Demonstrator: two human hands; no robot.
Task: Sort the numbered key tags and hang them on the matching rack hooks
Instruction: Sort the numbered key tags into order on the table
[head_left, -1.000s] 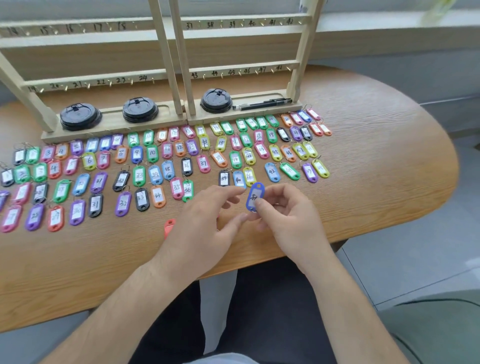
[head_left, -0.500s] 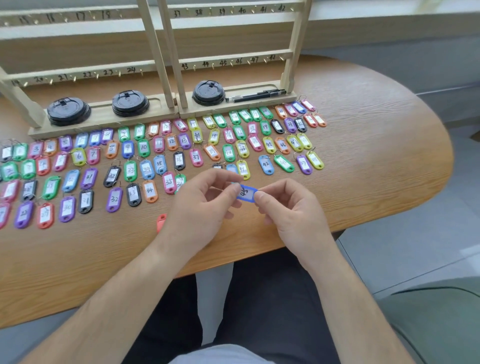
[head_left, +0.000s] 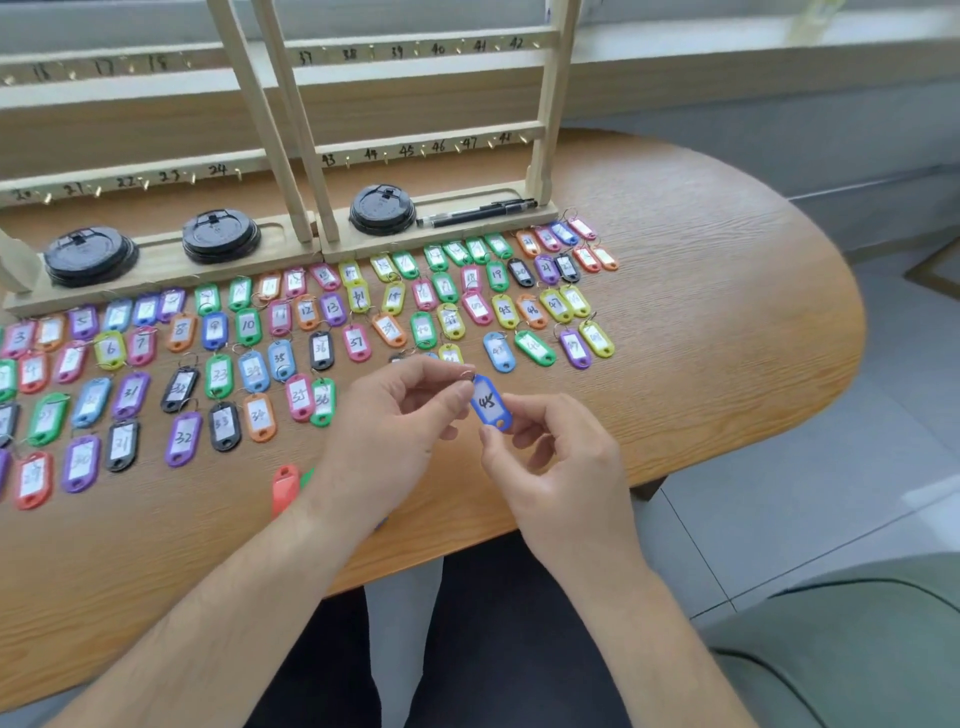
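Both hands share one blue tag, marked 45, held just above the table near its front edge. The left hand pinches the ring at the tag's far end between thumb and forefinger. The right hand pinches the near end, its other fingers loosely curled. The tag's long axis runs away from the person, ring end leaning a little left, so the ring already faces the rack. Hook 45 sits on the lower rail of the right-hand frame, well beyond the tag and slightly left of it, past the rows of laid-out tags. I judge the left hand better placed to carry it, since it has the ring. The hook looks bare, though it is too small to be sure.
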